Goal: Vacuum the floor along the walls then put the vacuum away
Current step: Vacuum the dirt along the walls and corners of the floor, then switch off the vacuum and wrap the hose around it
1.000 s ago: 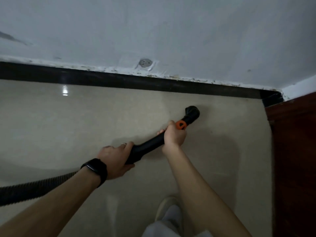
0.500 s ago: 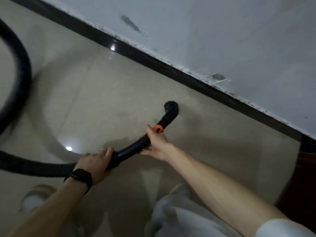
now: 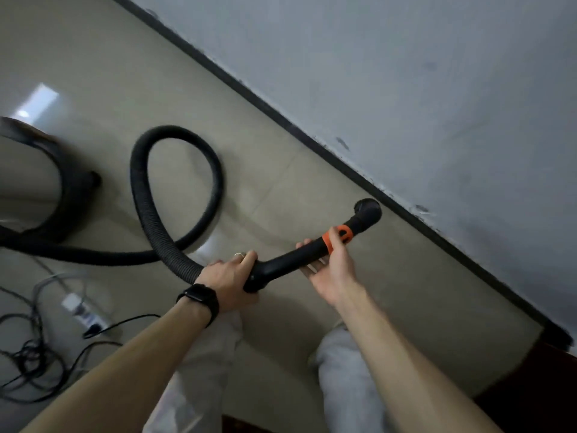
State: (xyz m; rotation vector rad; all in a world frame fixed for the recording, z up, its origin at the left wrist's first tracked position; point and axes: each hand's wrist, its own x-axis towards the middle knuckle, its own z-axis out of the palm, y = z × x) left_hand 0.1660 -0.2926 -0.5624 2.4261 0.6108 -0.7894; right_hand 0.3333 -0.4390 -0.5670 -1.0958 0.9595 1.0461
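Since the view has swung left over the last second, the dark wooden furniture [image 3: 549, 382] that stood just beside the working end now sits at the far lower right, and the nozzle [image 3: 368, 210] lies further along the wall [image 3: 406, 73]; judged, the pass along this edge is advancing away from the corner, with putting away not yet begun. Newly in view: canister [image 3: 37, 170], blurred, at far left on the floor [image 3: 281, 323]; hose [image 3: 175, 195], black, ribbed, thrown in one full loop between canister and wand. Item, wand [image 3: 290, 260]: black rigid tube, gently bent, matt, with an orange collar [image 3: 342, 234] near the front and a round flared nozzle turned downward, just beside the black skirting board [image 3: 312, 142]; whether it touches the floor cannot be told. Left hand [image 3: 229, 276]: clamped round the rear of the wand where the hose joins, ring [image 3: 239, 254] on one finger, black watch [image 3: 199, 296] on the wrist. Right hand [image 3: 334, 270]: regripped, a second ago wrapped over the tube, now palm up beneath it, fingers curled under and thumb laid on the orange collar. Sundries: white power strip [image 3: 82, 310] and tangled black cables [image 3: 28, 354] at lower left, well apart from the nozzle; judged, a snag risk for the hose when the canister follows.
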